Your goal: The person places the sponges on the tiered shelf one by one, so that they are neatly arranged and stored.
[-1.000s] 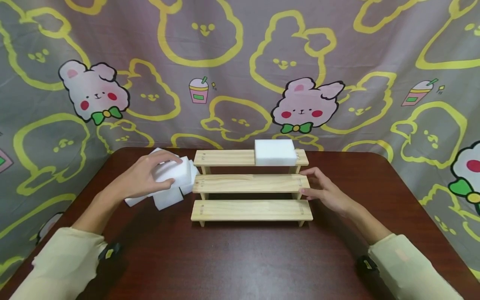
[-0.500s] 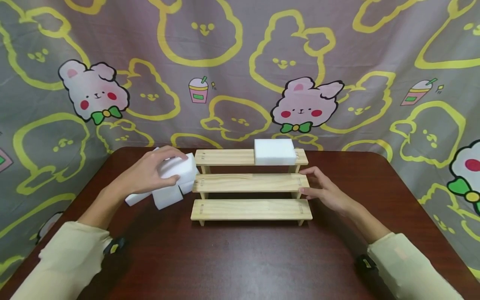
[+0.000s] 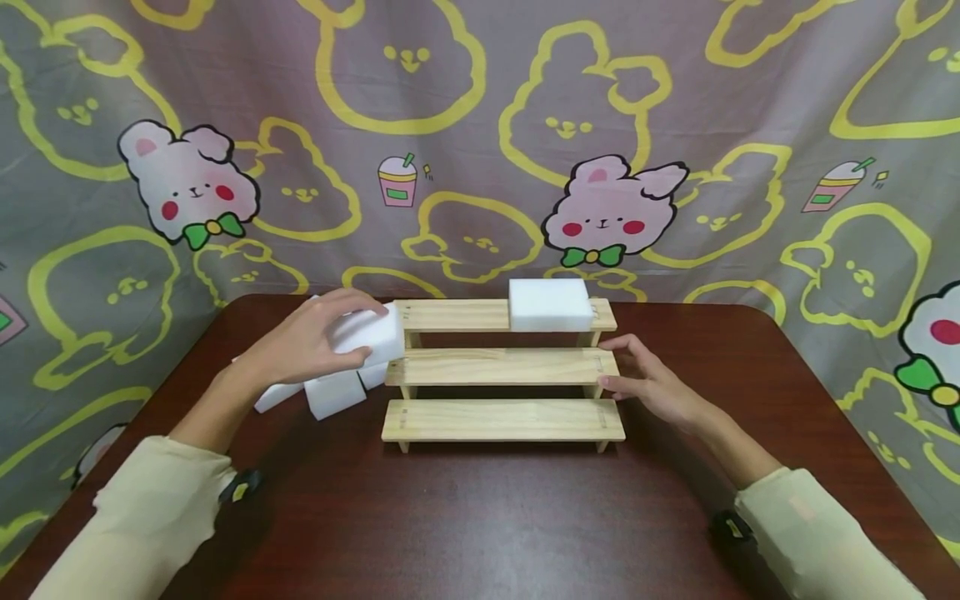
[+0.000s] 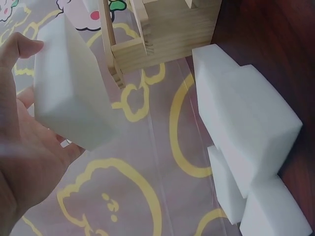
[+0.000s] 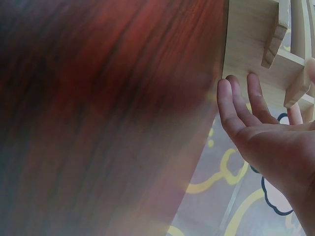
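My left hand grips a white foam block between thumb and fingers, at the left end of a three-tier wooden rack. In the left wrist view that held block is tilted and clear of the other blocks. My right hand holds the right end of the rack's middle tier, thumb in front and a finger behind. In the right wrist view, other fingers of this hand extend along the rack's side panel. Another white foam block lies flat on the right part of the top tier.
Several more white foam blocks lie in a heap on the dark brown table, just left of the rack. Behind the table hangs a patterned cloth with yellow outlines and rabbit faces.
My left hand has lifted the foam block from the heap and moved it right and slightly up, to the rack's left end. My right hand has stayed at the rack.
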Demonstrator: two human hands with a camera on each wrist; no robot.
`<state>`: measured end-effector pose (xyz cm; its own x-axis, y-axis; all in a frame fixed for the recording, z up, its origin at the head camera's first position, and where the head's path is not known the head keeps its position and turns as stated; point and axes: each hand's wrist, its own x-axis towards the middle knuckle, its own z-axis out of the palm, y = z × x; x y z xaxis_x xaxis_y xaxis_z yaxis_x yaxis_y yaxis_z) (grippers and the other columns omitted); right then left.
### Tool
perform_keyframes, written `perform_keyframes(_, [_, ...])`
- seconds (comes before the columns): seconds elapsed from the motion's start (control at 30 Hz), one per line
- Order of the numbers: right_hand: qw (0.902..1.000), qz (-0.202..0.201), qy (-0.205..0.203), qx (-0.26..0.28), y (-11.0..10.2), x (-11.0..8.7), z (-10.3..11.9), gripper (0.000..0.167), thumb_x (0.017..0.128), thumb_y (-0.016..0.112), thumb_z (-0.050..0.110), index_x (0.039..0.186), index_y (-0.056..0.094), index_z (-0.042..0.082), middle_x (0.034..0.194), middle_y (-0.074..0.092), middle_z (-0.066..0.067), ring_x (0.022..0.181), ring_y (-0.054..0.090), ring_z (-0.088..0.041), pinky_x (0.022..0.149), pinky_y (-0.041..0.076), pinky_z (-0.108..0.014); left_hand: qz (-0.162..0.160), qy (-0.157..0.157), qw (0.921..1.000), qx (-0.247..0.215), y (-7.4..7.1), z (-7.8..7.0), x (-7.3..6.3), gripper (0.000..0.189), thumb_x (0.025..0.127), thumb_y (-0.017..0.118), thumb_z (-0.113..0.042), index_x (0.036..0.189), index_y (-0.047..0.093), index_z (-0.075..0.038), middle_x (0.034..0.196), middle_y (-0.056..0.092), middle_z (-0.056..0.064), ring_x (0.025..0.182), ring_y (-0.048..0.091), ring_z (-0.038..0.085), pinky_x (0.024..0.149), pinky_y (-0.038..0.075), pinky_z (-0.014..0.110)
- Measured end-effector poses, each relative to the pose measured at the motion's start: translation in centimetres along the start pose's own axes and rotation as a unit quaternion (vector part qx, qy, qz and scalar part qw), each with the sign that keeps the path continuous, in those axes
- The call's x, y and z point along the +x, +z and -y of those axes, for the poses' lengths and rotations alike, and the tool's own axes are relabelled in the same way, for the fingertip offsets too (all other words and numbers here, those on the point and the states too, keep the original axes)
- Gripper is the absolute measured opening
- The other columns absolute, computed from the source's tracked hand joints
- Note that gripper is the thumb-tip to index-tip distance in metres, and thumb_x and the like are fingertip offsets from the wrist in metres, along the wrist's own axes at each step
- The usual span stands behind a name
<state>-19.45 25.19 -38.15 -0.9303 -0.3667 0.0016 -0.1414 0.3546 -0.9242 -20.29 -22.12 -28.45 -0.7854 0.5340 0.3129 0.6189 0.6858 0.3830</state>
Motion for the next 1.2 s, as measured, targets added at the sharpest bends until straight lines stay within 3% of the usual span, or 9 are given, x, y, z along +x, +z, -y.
perform_keyframes(0.2, [1.0000,0.000,0.002,0.000,0.0,0.0,0.0,0.049,0.102,0.063,0.010,0.142,0.037,-0.001,0.135,0.050,-0.029,0.114,0.056,-0.033,0.088,0.056,-0.040,0.004,0.040,0.9990,-0.019,0.6,0.1,1.2,0.050,0.084,0.077,-0.019,0.132,0.070,-0.007,0.127,0.067,0.010,0.109,0.060,0.026,0.083,0.048,0.042])
perform_keyframes(0.33, [1.0000,0.003,0.000,0.000,-0.1,-0.1,0.0,0.049,0.102,0.062,0.010,0.143,0.037,-0.001,0.136,0.049,-0.029,0.115,0.055,-0.033,0.087,0.056,-0.039,0.003,0.050,0.9985,-0.023,1.0,-0.1,1.7,0.050,0.083,0.076,-0.018,0.131,0.071,-0.005,0.124,0.066,0.012,0.112,0.060,0.029,0.085,0.049,0.044])
perform_keyframes(0.63, [1.0000,0.002,0.000,0.003,-0.1,-0.1,0.1,0.048,0.102,0.062,0.010,0.142,0.037,0.000,0.135,0.049,-0.028,0.114,0.055,-0.032,0.087,0.056,-0.040,-0.001,0.030,0.9991,-0.031,1.6,-0.6,2.7,0.053,0.079,0.075,-0.019,0.129,0.073,-0.003,0.124,0.063,0.015,0.113,0.058,0.033,0.089,0.047,0.047])
perform_keyframes(1.2, [1.0000,0.003,-0.001,0.006,-0.2,-0.1,0.0,0.049,0.102,0.063,0.011,0.143,0.037,0.000,0.137,0.048,-0.028,0.116,0.054,-0.034,0.087,0.056,-0.039,-0.004,0.028,0.9986,-0.045,2.2,-1.1,4.0,0.051,0.078,0.072,-0.018,0.127,0.074,-0.005,0.123,0.062,0.013,0.115,0.057,0.032,0.097,0.046,0.050])
